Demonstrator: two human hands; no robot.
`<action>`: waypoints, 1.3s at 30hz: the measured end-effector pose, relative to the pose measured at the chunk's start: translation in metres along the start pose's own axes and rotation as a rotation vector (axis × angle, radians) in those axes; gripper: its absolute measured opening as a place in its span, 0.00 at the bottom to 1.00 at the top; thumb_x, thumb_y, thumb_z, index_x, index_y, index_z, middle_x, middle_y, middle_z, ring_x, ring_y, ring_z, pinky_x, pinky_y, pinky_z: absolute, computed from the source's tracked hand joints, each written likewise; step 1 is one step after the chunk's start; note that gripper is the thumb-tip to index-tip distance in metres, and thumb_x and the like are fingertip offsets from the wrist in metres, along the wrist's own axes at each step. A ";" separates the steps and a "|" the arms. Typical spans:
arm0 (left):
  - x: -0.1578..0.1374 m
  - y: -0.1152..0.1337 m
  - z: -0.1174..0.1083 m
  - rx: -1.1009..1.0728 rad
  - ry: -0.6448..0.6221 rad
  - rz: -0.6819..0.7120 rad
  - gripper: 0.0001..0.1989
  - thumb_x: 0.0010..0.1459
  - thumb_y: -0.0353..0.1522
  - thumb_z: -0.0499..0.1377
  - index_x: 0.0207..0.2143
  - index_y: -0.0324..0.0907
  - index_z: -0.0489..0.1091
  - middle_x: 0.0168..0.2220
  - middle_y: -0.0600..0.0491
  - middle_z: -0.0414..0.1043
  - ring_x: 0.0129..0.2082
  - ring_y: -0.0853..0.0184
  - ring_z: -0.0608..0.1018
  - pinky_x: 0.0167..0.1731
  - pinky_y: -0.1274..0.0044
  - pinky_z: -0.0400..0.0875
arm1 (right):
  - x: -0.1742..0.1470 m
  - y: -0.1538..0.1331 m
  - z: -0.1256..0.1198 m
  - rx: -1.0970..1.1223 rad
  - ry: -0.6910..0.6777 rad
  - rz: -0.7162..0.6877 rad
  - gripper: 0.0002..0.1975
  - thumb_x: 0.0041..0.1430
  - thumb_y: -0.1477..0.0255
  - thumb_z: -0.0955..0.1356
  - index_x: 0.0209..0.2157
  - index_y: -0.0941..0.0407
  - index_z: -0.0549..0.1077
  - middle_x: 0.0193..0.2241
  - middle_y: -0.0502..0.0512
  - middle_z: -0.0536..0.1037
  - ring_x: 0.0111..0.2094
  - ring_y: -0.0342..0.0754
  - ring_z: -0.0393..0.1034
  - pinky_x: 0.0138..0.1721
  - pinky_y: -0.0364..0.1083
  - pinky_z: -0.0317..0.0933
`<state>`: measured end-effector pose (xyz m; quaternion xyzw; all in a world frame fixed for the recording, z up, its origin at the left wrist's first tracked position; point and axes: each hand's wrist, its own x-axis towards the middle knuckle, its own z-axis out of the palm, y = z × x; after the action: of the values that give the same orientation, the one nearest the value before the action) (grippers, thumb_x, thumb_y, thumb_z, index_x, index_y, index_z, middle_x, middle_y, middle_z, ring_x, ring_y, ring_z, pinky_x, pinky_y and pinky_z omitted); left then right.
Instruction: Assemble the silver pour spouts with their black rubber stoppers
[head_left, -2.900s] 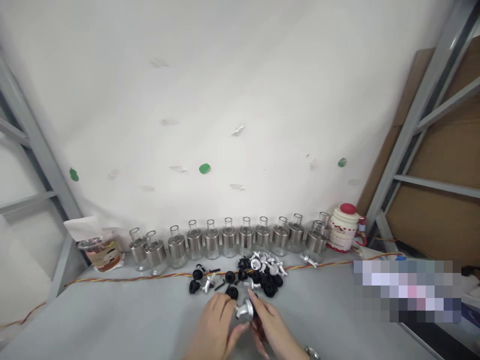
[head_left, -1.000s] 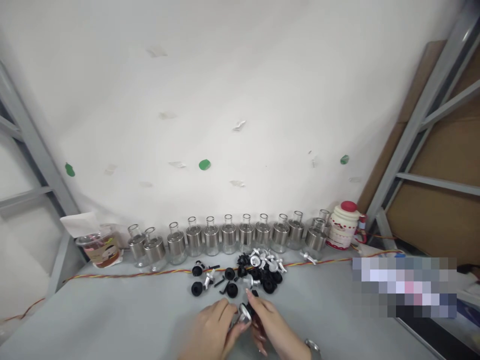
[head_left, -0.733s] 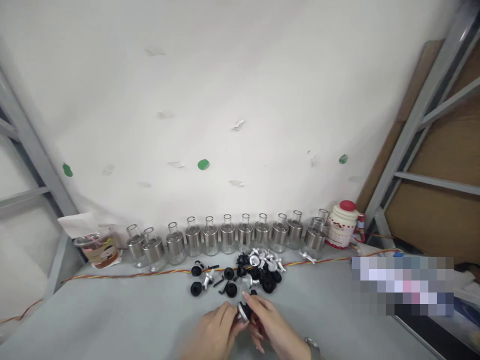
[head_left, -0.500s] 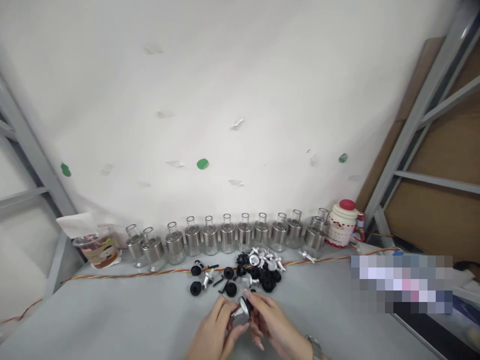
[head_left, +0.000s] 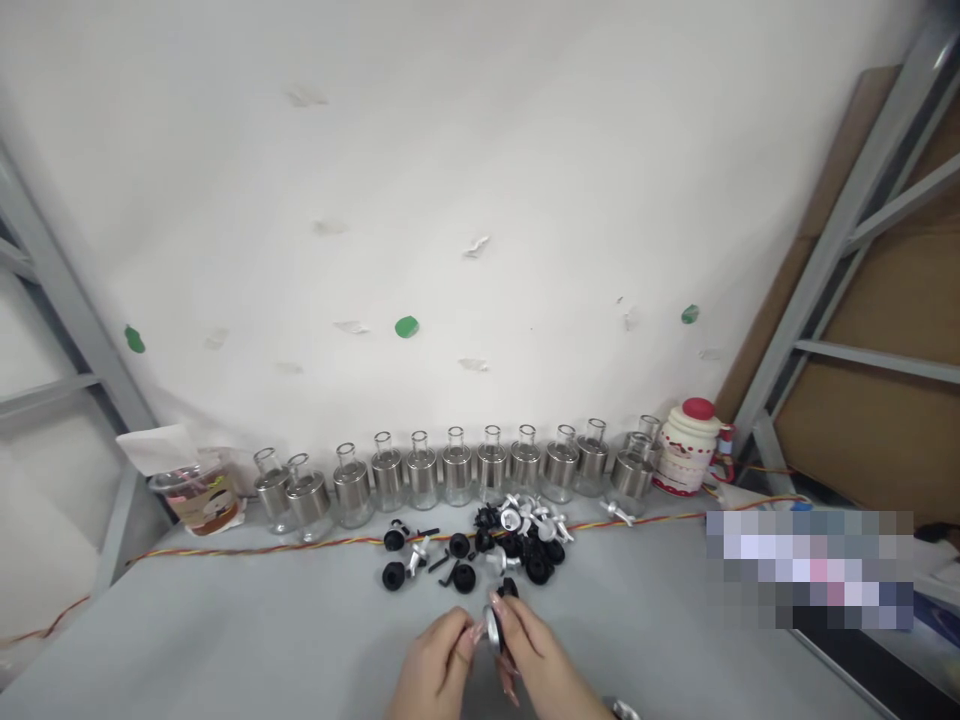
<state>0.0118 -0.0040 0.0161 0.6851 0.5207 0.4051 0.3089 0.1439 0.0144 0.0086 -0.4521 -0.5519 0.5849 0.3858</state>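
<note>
1. Two bare hands meet over the near middle of a grey table (head_left: 300,620). The left hand (head_left: 437,658) pinches the left side of a silver part (head_left: 492,631), apparently its stem; the right hand (head_left: 538,652) grips a mostly hidden black part (head_left: 508,588).
2. The silver part sits between them, nearer than the loose black and silver pieces (head_left: 517,540). Its disc is nearly edge-on; its long axis runs roughly sideways, stem end left.
3. The step looks like joining both parts; the next move likely calls for alignment and steady pressure.
</note>
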 end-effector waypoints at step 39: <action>0.025 -0.015 -0.037 0.905 -0.043 -0.203 0.23 0.54 0.44 0.49 0.48 0.41 0.63 0.37 0.47 0.73 0.32 0.57 0.76 0.28 0.75 0.66 | 0.016 -0.011 -0.052 -0.979 0.378 -0.302 0.08 0.54 0.71 0.60 0.36 0.57 0.66 0.33 0.57 0.69 0.30 0.49 0.66 0.30 0.45 0.58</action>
<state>-0.0244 0.0241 0.0265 0.7049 0.7030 0.0903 0.0277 0.1879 0.0462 0.0192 -0.5919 -0.7396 0.1063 0.3021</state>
